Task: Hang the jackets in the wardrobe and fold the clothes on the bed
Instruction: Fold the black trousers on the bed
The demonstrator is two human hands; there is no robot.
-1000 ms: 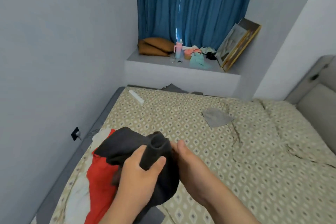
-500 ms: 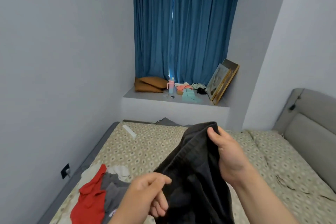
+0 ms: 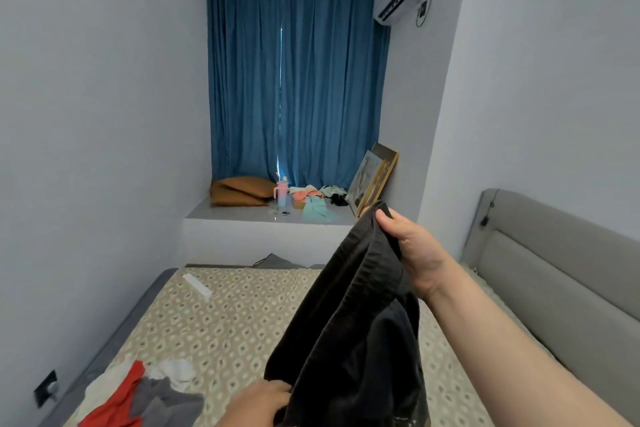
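A dark grey garment (image 3: 349,329) with a ribbed hem hangs in the air over the bed (image 3: 221,319). My right hand (image 3: 412,250) pinches its top edge, held high. My left hand (image 3: 256,404) grips its lower part near the bottom of the view. A small heap of clothes lies on the bed's near left corner: a red piece (image 3: 116,404), a grey piece (image 3: 162,399) and a white piece (image 3: 173,369). The wardrobe is out of sight.
A grey padded headboard (image 3: 554,274) runs along the right. A white remote-like bar (image 3: 197,284) lies on the patterned sheet. The window ledge (image 3: 242,213) under the blue curtain (image 3: 294,80) carries cushions, a bottle, small clothes and leaning frames (image 3: 372,180). A wall socket (image 3: 45,386) sits low left.
My right hand has lifted the dark garment higher, stretching it out, while my left hand has dropped lower on it. My view has tilted up toward the curtain and air conditioner.
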